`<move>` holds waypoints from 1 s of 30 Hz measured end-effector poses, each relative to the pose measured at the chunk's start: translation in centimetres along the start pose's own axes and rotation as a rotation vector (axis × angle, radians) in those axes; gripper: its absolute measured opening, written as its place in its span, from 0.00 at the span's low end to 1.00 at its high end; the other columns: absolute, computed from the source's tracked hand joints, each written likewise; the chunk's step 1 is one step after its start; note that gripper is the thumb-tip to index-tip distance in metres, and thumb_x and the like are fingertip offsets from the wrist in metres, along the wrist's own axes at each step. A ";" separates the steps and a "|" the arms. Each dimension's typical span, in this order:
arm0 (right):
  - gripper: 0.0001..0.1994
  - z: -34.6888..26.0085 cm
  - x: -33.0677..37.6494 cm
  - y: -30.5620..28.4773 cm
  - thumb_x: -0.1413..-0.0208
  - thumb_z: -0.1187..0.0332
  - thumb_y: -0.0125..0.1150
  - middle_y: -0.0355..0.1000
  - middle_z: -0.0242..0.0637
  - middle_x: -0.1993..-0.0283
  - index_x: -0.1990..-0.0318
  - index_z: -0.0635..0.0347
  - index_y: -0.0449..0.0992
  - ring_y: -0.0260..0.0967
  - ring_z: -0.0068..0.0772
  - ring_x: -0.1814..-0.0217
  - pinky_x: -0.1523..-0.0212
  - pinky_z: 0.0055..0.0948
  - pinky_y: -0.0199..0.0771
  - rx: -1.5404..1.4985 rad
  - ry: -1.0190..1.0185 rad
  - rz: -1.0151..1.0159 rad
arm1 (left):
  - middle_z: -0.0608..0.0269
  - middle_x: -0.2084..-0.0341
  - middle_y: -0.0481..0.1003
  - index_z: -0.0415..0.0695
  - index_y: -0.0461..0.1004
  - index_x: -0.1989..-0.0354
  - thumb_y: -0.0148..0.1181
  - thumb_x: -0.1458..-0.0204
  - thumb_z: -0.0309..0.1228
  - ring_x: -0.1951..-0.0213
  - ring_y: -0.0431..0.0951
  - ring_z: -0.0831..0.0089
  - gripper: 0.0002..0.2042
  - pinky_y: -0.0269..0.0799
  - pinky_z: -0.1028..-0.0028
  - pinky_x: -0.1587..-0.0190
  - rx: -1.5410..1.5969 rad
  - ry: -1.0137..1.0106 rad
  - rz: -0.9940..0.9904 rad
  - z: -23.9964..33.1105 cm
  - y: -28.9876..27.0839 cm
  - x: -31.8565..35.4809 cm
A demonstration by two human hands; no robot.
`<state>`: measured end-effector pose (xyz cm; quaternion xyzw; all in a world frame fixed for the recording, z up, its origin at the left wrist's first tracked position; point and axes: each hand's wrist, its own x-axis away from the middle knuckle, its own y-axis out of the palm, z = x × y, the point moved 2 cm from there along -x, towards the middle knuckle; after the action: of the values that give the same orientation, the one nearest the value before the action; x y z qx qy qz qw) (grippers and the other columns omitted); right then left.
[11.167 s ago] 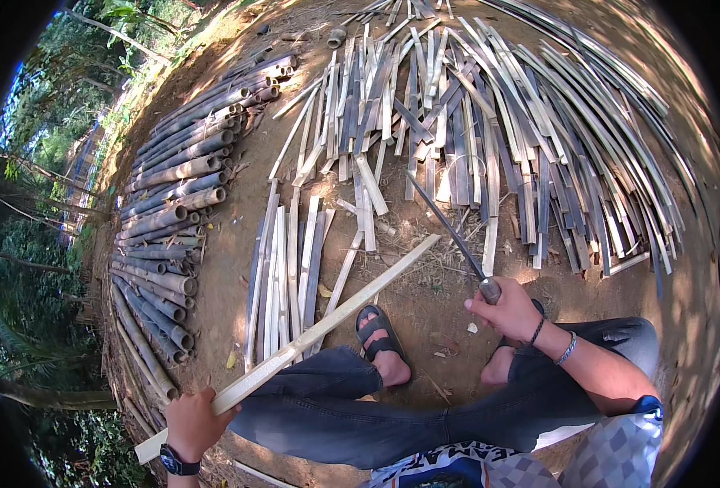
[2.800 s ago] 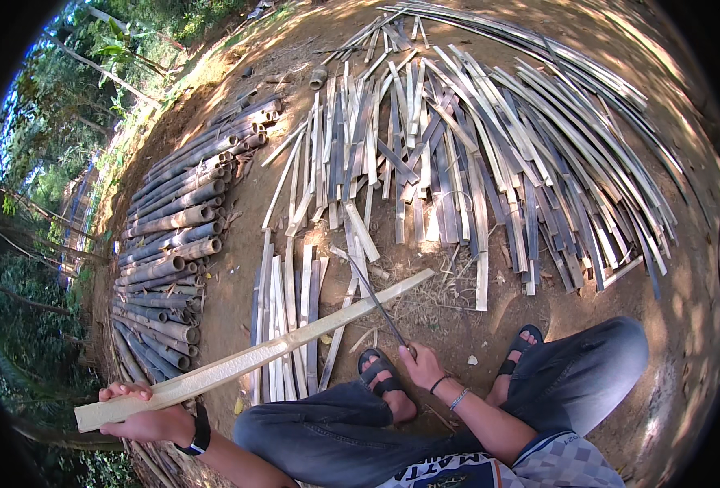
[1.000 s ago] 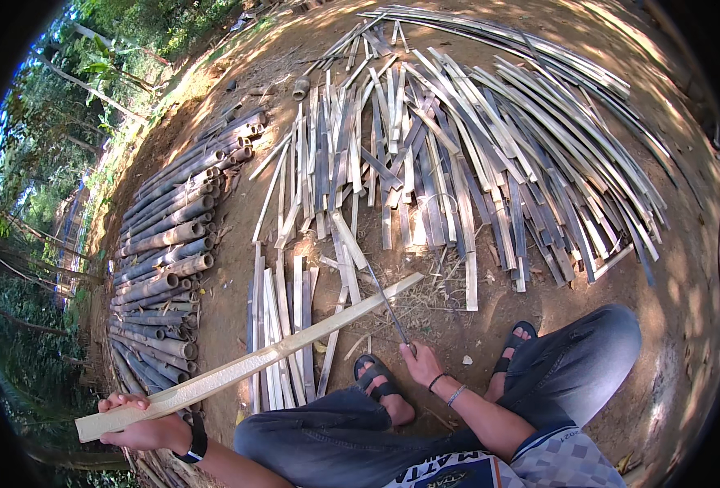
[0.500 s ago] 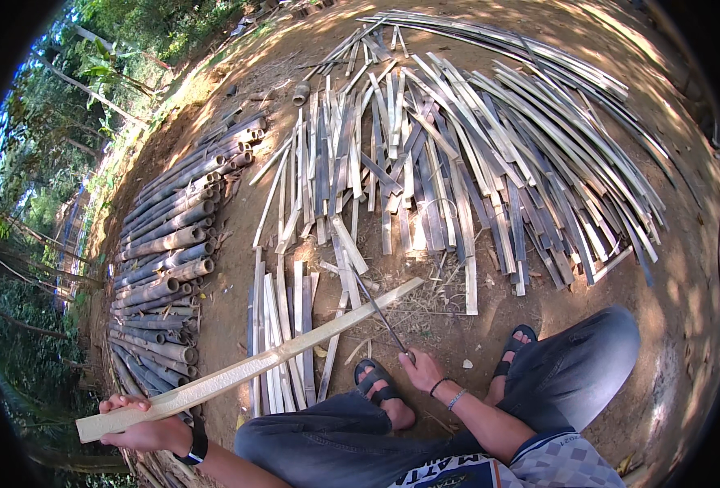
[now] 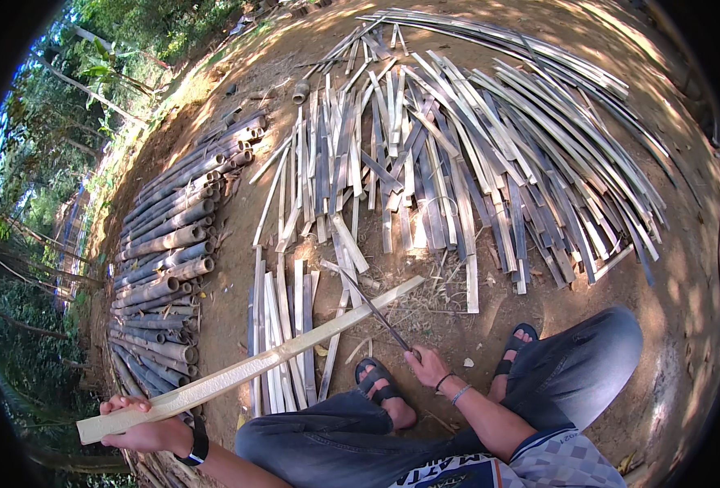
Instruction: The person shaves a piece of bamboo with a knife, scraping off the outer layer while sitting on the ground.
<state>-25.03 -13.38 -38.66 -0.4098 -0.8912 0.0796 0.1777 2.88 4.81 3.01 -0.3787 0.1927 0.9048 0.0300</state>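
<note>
A long pale bamboo strip (image 5: pixel 254 366) slants up from lower left to the middle. My left hand (image 5: pixel 136 424) is closed around its near end, fingers over the edge and thumb below. In my right hand (image 5: pixel 427 367) is the handle of a long, thin, dark-bladed knife (image 5: pixel 387 326). Its blade crosses the strip near the far end, pointing up and left. Whether the blade presses into the strip or just lies against it, I cannot tell. Under the strip lies a small bundle of split bamboo strips (image 5: pixel 282 305) on the ground.
A wide spread of split bamboo strips (image 5: pixel 433 163) covers the ground ahead. At left, whole bamboo poles (image 5: pixel 173 238) are stacked with cut ends toward the middle. My sandalled feet (image 5: pixel 386 392) rest on the brown dirt, with dry shavings (image 5: pixel 425 305) in front. Trees stand far left.
The knife's blade has shifted slightly left and down across the strip, and my right hand has moved a little with it. My left hand and the strip stay almost still.
</note>
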 end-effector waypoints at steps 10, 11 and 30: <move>0.24 -0.5 0.7 0.7 0.42 0.48 0.49 0.69 0.56 0.77 0.70 0.66 0.71 0.69 0.60 0.69 0.69 0.47 0.65 -0.030 0.121 0.049 | 0.61 0.74 0.66 0.42 0.63 0.63 0.21 0.39 0.56 0.86 0.64 0.77 0.29 0.62 0.82 0.84 -0.118 0.022 0.035 1.8 0.3 0.1; 0.25 -1.5 1.5 0.7 0.43 0.47 0.48 0.70 0.56 0.75 0.68 0.65 0.72 0.70 0.61 0.67 0.67 0.48 0.67 0.006 0.077 -0.045 | 0.61 0.73 0.65 0.42 0.63 0.62 0.20 0.39 0.55 0.86 0.63 0.77 0.29 0.61 0.82 0.85 -0.124 0.026 0.045 2.6 -0.1 -0.1; 0.27 2.4 -1.0 1.0 0.43 0.45 0.47 0.71 0.56 0.76 0.69 0.68 0.73 0.70 0.61 0.66 0.64 0.49 0.67 0.079 0.278 0.078 | 0.59 0.74 0.66 0.41 0.63 0.63 0.18 0.39 0.55 0.85 0.63 0.76 0.30 0.63 0.83 0.82 -0.254 0.020 0.156 1.1 1.5 -0.7</move>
<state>-24.61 -13.48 -41.40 -0.4437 -0.8377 0.0639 0.3121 2.35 3.93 4.72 -0.3723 0.1056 0.9177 -0.0904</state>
